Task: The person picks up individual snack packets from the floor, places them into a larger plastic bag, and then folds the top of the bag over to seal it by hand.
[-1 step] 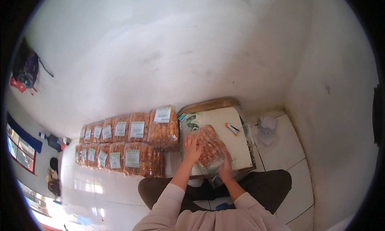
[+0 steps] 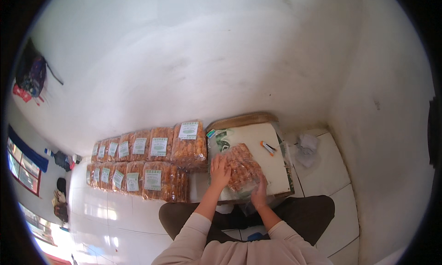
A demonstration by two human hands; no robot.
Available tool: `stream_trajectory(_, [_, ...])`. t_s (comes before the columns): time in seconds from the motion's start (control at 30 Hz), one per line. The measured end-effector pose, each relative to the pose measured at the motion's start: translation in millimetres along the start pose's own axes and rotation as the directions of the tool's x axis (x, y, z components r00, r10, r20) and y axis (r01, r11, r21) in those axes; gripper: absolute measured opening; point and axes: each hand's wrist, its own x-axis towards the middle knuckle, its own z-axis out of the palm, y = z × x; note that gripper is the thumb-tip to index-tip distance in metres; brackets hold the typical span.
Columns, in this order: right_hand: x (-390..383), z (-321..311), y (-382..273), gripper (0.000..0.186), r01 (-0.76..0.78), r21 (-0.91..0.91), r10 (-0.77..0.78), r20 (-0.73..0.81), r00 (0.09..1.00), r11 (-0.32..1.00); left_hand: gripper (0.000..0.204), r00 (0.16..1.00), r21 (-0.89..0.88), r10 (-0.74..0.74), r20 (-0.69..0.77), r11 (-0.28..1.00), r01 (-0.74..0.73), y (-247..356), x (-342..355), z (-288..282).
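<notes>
A clear plastic bag of reddish-brown snacks (image 2: 241,168) lies on a low white-topped board (image 2: 258,136) in front of me. My left hand (image 2: 220,172) rests on the bag's left side, its fingers stretched out over the plastic. At the bag's lower right, my right hand (image 2: 259,194) grips its edge near the loose plastic end; part of those fingers is hidden. An orange-and-black stapler (image 2: 268,148) sits on the board to the right of the bag. A small green-and-blue box (image 2: 211,133) lies at the board's far left corner.
Two rows of filled, labelled snack bags (image 2: 159,147) stand on the tiled floor to the left. Crumpled clear plastic (image 2: 307,145) lies right of the board. A white wall (image 2: 221,58) rises close behind, and my crossed legs (image 2: 306,214) flank the near edge.
</notes>
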Motion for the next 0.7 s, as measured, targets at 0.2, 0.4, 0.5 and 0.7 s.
stream_trajectory(0.2, [-18, -2, -6, 0.064, 0.066, -0.174, -0.053, 0.078, 0.996, 0.983, 0.060, 0.965, -0.199, -0.211, 0.154, 0.950, 0.240, -33, -88, -7])
stream_trajectory(0.4, [-35, -4, 18, 0.052, -0.083, -0.209, 0.084, -0.006, 0.996, 0.974, 0.061, 0.951, -0.423, -0.201, 0.235, 0.860, 0.286, -22, -79, 15])
stream_trajectory(0.5, [-38, -11, 7, 0.038, -0.146, -0.309, 0.187, 0.104, 0.977, 0.940, 0.063, 0.945, -0.497, -0.174, 0.278, 0.816, 0.296, -31, -84, 19])
stream_trajectory(0.7, [-34, -9, -13, 0.029, 0.153, -0.249, 0.023, 0.586, 0.810, 0.956, 0.063, 0.937, -0.525, -0.186, 0.295, 0.788, 0.322, -28, -84, 21])
